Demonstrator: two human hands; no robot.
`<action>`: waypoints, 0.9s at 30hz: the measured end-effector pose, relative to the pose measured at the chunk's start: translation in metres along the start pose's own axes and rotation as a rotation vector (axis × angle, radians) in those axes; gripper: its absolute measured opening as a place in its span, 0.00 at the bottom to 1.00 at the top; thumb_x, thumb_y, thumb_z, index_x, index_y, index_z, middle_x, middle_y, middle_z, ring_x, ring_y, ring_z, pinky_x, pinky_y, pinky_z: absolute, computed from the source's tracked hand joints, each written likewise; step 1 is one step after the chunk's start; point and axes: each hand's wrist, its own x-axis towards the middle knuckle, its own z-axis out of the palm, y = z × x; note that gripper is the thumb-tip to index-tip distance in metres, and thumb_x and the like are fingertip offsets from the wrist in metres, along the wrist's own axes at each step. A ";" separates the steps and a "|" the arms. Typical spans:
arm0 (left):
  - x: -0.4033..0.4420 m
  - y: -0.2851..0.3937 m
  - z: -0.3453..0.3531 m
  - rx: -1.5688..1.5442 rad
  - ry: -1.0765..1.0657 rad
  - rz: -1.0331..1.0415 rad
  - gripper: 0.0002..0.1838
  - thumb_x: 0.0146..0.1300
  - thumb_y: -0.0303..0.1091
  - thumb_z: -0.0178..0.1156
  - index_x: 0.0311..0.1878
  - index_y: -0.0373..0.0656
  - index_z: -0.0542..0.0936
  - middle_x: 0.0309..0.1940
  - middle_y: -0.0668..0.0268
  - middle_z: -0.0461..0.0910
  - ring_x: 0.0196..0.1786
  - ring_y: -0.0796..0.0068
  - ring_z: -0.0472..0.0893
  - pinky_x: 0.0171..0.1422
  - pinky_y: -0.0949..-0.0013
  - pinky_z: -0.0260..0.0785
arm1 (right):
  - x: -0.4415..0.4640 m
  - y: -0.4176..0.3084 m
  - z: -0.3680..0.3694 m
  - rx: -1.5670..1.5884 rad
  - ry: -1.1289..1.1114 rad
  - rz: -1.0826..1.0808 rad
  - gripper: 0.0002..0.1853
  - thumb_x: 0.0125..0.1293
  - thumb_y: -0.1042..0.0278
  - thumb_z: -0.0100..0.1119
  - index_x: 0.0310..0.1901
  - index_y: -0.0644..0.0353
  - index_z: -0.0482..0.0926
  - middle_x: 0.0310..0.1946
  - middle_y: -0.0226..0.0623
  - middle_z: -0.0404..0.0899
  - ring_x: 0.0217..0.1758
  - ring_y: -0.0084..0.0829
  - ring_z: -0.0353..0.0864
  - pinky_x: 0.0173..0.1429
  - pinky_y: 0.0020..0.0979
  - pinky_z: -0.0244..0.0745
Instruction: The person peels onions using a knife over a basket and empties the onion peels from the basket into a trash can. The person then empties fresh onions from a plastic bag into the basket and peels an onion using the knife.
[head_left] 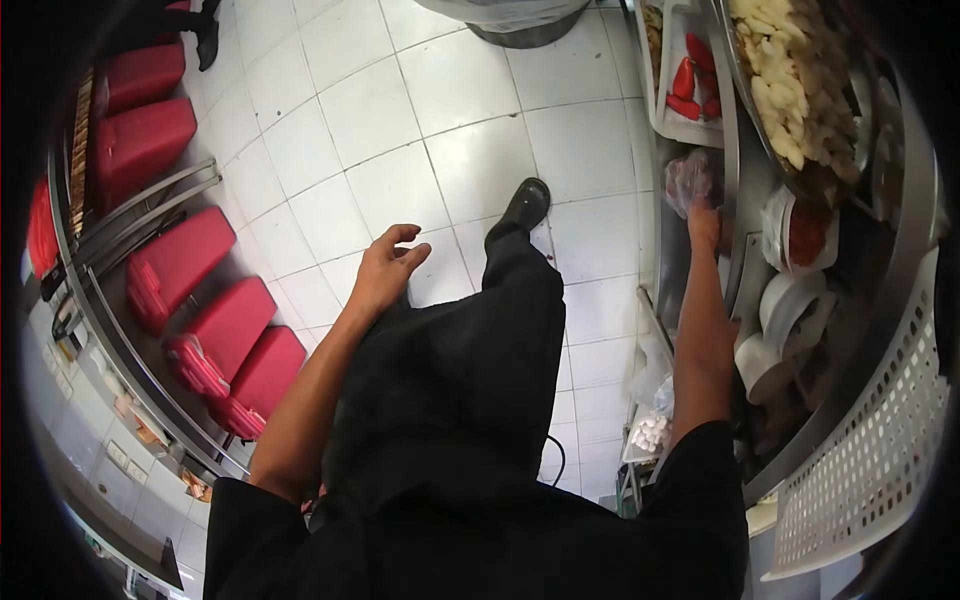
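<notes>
My left hand [393, 264] hangs in the air over the white floor tiles, its fingers loosely curved and apart, with nothing in it. On the other side my right arm reaches forward along the metal shelving. My right hand [704, 224] is closed at the near end of a clear plastic bag [688, 182] with something dark reddish inside, which I cannot make out. The fingertips are largely hidden by the bag. Just beyond the bag is a white tray [657, 118] with several red chili peppers [684, 78].
To the right are a large pan of pale yellow pieces [785, 110], a bagged tub of red paste [806, 232], white containers [795, 310] and a perforated white basket [865, 430]. Red stools [200, 260] line the left. A lined bin [530, 30] stands ahead; another person's shoe [207, 40] shows far left.
</notes>
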 end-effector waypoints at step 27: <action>0.021 -0.006 -0.007 0.149 -0.015 -0.101 0.26 0.69 0.40 0.61 0.63 0.33 0.72 0.61 0.51 0.75 0.60 0.58 0.79 0.61 0.60 0.73 | 0.079 0.041 0.025 0.132 0.184 0.115 0.36 0.65 0.48 0.56 0.65 0.72 0.68 0.61 0.53 0.74 0.62 0.47 0.74 0.64 0.40 0.69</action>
